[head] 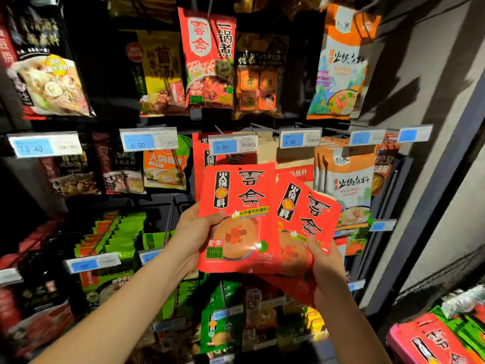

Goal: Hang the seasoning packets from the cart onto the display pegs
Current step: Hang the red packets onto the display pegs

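- A red seasoning packet (240, 206) is held up in front of the shelf by the left hand (193, 233), with the thumb curled over its front.
- More red packets (309, 219) (one behind another) are gripped near the bottom by the right hand (328, 269).
- Hanging packets (200, 164) are seen behind the 3.90 price tag (232, 144).
- Spare packets (433, 342) are seen in the cart (392, 337), low on the right.
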Demonstrator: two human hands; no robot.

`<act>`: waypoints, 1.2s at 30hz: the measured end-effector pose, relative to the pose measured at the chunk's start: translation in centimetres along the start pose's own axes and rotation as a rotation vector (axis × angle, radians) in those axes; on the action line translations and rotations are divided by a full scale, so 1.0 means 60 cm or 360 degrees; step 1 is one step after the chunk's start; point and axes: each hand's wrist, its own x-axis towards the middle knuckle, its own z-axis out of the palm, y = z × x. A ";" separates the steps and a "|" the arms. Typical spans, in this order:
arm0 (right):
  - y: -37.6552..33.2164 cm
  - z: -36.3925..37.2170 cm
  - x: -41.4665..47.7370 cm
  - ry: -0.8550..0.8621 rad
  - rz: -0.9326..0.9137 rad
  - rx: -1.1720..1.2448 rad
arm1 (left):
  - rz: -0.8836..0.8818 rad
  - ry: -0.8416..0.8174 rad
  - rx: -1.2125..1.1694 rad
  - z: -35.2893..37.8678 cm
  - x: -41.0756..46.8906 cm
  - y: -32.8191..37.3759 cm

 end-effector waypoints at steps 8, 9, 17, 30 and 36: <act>-0.017 -0.008 0.014 0.0119 -0.0070 -0.0052 | 0.0166 -0.0003 0.0054 -0.007 0.007 0.026; -0.019 -0.009 0.016 0.0134 -0.0068 -0.0060 | 0.0169 0.0008 0.0058 -0.004 0.011 0.027; -0.016 -0.030 0.029 0.0255 -0.0110 -0.0070 | 0.0264 0.0106 0.0144 0.007 0.035 0.050; -0.035 -0.058 0.030 0.0304 -0.0171 -0.0072 | 0.0365 0.0250 0.0401 0.007 0.050 0.050; -0.046 -0.050 0.022 0.0245 -0.0153 -0.0068 | 0.0245 0.0311 0.0233 0.004 0.052 0.055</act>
